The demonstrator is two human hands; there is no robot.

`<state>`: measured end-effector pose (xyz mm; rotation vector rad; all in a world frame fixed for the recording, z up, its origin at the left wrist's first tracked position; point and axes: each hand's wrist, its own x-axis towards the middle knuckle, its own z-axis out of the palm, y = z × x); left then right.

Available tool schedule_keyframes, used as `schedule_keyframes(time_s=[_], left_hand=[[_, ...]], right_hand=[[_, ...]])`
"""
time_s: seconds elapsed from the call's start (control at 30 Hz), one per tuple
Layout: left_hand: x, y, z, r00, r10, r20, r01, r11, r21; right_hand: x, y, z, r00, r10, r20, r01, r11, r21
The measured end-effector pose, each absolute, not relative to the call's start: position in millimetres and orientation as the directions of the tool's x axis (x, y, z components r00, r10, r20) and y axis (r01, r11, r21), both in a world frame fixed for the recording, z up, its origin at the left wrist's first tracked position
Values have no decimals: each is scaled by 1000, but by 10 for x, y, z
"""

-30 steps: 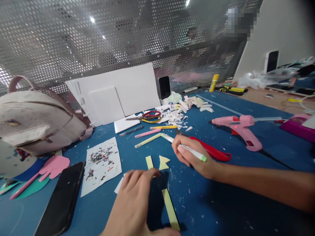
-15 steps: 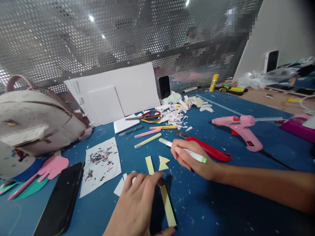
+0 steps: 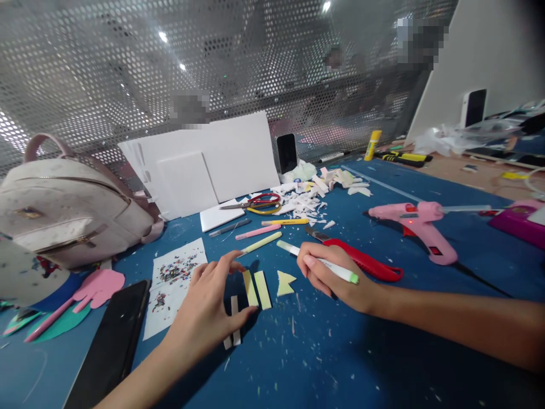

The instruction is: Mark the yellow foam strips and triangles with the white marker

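Note:
My right hand [image 3: 330, 272] is wrapped round a white marker with a green end [image 3: 349, 276]; its capped end points up and left. Thumb and fingertips of my left hand [image 3: 213, 298] pinch the two ends of a yellow-green strip [image 3: 250, 288]. Just right of that strip lies a second yellow-green strip [image 3: 263, 290], with a notched yellow-green piece [image 3: 285, 283] beyond it. White strips [image 3: 235, 321] lie partly hidden under my left hand. Above it rests a yellow-green pen [image 3: 261, 242].
Red-handled cutter [image 3: 366, 260] and pink glue gun [image 3: 426, 224] lie right. Scissors [image 3: 259, 203], pens and white scraps [image 3: 302, 199] are behind. A black phone [image 3: 113, 341], a speckled paper sheet [image 3: 170, 307] and a backpack [image 3: 76, 210] are left.
My left hand has moved up and left, carrying the strip beside the sheet of paper. The second strip is now uncovered. My right hand keeps the marker in nearly the same place.

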<state>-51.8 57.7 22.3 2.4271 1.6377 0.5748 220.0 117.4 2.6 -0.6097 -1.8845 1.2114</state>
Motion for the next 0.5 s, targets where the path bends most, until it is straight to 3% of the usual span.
schedule_keyframes(time_s=[0.5], left_hand=[[-556,564,266,381,906,183,836,-423,351]], right_hand=[[2200,1166,63,-573,740,353,-9,425,-905]])
